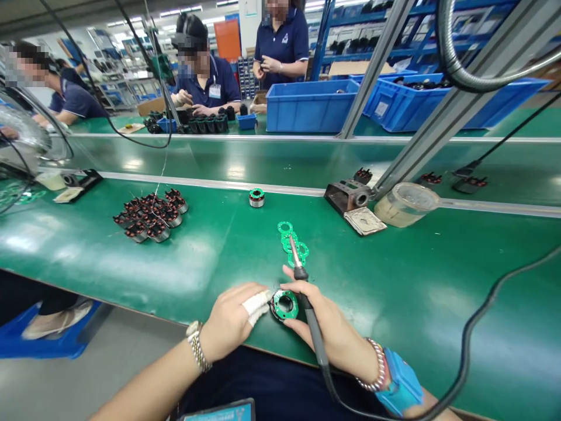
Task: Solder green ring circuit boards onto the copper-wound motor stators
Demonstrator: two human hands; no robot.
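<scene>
A motor stator topped with a green ring-shaped circuit board sits at the table's near edge between my hands. My left hand, with white covers on some fingers, pinches the stator's left side. My right hand holds a soldering iron, its tip pointing away from me and off the stator. The right thumb and fingers also curl around the stator's right side. Just beyond, several loose green ring boards overlap on the table, with the iron's tip in front of them in view.
One stator with a board stands farther back. A cluster of stators lies left. At right are a metal soldering-iron stand, a sponge pad and a plastic tub. The iron's cable loops right. Co-workers are across the bench.
</scene>
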